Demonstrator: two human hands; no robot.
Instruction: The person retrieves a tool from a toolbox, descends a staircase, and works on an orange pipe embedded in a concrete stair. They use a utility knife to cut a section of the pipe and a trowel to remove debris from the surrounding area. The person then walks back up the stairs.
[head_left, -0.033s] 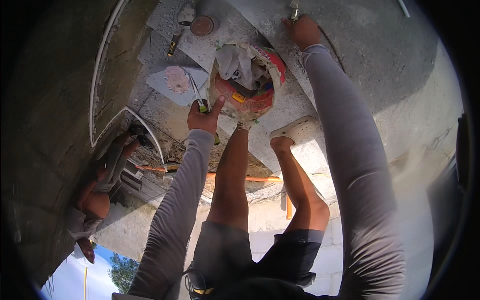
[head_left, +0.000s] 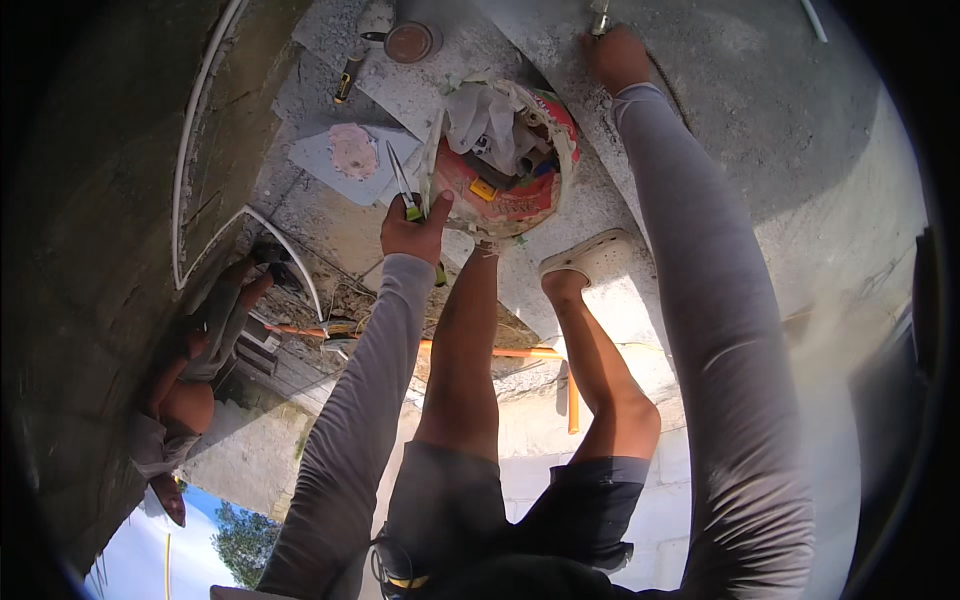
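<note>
My left hand (head_left: 413, 236) is closed round a tool with green grips and long silver jaws (head_left: 399, 170). The jaws point away from me, beside the left rim of a bucket (head_left: 433, 180). A whitish plastic bag, a yellow item (head_left: 483, 189) and dark tools lie inside it. At the far right, my right hand (head_left: 618, 58) is closed by a short silvery piece (head_left: 600, 17) on the concrete; the fingers hide most of what they grip. A thin dark cord or rod (head_left: 670, 92) runs alongside that wrist.
Left of the bucket, pinkish paste (head_left: 353, 151) sits on a pale board (head_left: 318, 165). Beyond are a yellow-black handled tool (head_left: 347, 80) and a round brown-topped can (head_left: 408, 42). White conduit (head_left: 187, 150) follows the left wall. An orange pipe (head_left: 515, 352) crosses behind my legs. Another person (head_left: 190, 370) is at left.
The whole view has shifted slightly. My left hand and the green-gripped tool sit a little closer to the bucket's rim. My right hand keeps the same closed pose by the silvery piece.
</note>
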